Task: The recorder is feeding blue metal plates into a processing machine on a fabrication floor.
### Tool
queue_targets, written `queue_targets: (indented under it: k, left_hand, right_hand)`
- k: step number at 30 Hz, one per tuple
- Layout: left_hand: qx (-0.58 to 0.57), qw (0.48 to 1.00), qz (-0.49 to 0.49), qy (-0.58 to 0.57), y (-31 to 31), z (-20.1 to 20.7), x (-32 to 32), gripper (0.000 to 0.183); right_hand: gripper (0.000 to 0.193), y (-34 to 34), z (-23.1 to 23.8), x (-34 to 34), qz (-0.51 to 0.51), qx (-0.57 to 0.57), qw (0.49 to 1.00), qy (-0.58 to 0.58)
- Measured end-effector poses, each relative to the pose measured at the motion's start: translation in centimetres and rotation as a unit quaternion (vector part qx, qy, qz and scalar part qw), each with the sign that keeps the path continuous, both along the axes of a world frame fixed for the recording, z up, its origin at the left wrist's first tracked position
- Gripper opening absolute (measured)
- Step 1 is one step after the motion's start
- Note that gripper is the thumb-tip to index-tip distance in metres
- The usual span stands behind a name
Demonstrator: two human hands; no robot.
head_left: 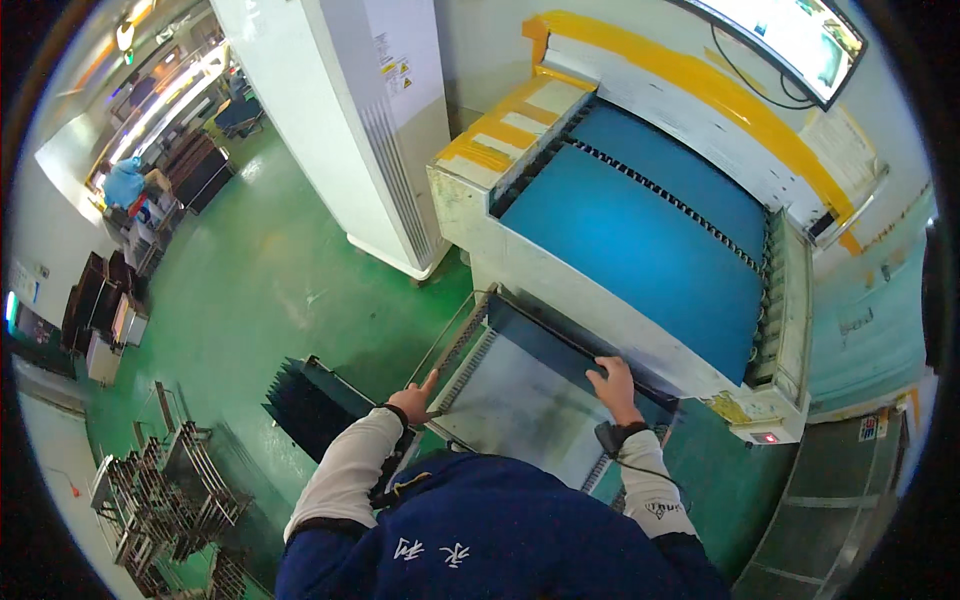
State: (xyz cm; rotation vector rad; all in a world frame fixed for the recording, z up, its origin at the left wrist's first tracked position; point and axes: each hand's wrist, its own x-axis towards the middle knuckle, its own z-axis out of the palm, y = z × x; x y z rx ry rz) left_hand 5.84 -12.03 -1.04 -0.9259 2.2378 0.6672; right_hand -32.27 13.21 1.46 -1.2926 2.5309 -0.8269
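A thin grey metal sheet (520, 395) lies in a toothed rack tray below a white machine with blue panels (640, 235). My left hand (414, 400) rests on the tray's left toothed rail, index finger pointing up along it, holding nothing I can make out. My right hand (615, 385) lies flat on the sheet's far edge, fingers spread, where it meets the machine's dark slot. A dark band sits on my right wrist. My blue jacket and white sleeves fill the lower middle.
A tall white cabinet (350, 120) stands on the green floor at left of the machine. A black finned rack (310, 400) sits by my left arm. Metal frames (170, 490) pile at lower left. A monitor (790, 35) hangs at upper right.
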Motion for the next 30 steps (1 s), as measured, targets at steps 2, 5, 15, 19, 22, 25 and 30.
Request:
queue_targets:
  k: [2, 5, 15, 19, 22, 25, 30]
  left_hand:
    - [-0.003, 1.0, -0.002, -0.002, -0.1, 0.1, 0.2, 0.115]
    - [-0.003, 1.0, -0.004, -0.006, -0.2, -0.6, 0.7, 0.114]
    - [-0.011, 1.0, -0.009, 0.002, -0.1, -0.8, 0.6, 0.115]
    - [-0.015, 1.0, -0.013, -0.012, -0.1, -0.6, 0.6, 0.117]
    - [-0.015, 1.0, -0.001, -0.008, 0.0, -0.5, 0.5, 0.118]
    - [-0.017, 1.0, 0.003, 0.003, 0.1, 0.1, 0.1, 0.118]
    - [-0.022, 0.999, -0.002, 0.024, 0.0, -1.3, 1.0, 0.118]
  right_hand:
    - [0.04, 0.1, 0.1, 1.3, 0.005, 0.035, 0.999, 0.004]
    - [0.041, 0.1, 0.0, 3.3, 0.012, 0.045, 0.997, 0.056]
    - [0.048, 1.5, 0.9, 6.5, 0.031, 0.073, 0.989, 0.121]
    - [0.055, 0.7, 0.6, 5.7, 0.007, 0.044, 0.994, 0.101]
    - [0.056, -0.1, 0.5, 5.2, 0.003, 0.035, 0.994, 0.1]
    - [0.052, -0.5, 0.4, 4.9, -0.011, 0.046, 0.994, 0.103]
    - [0.042, -0.4, 0.4, 5.4, -0.024, 0.066, 0.992, 0.108]
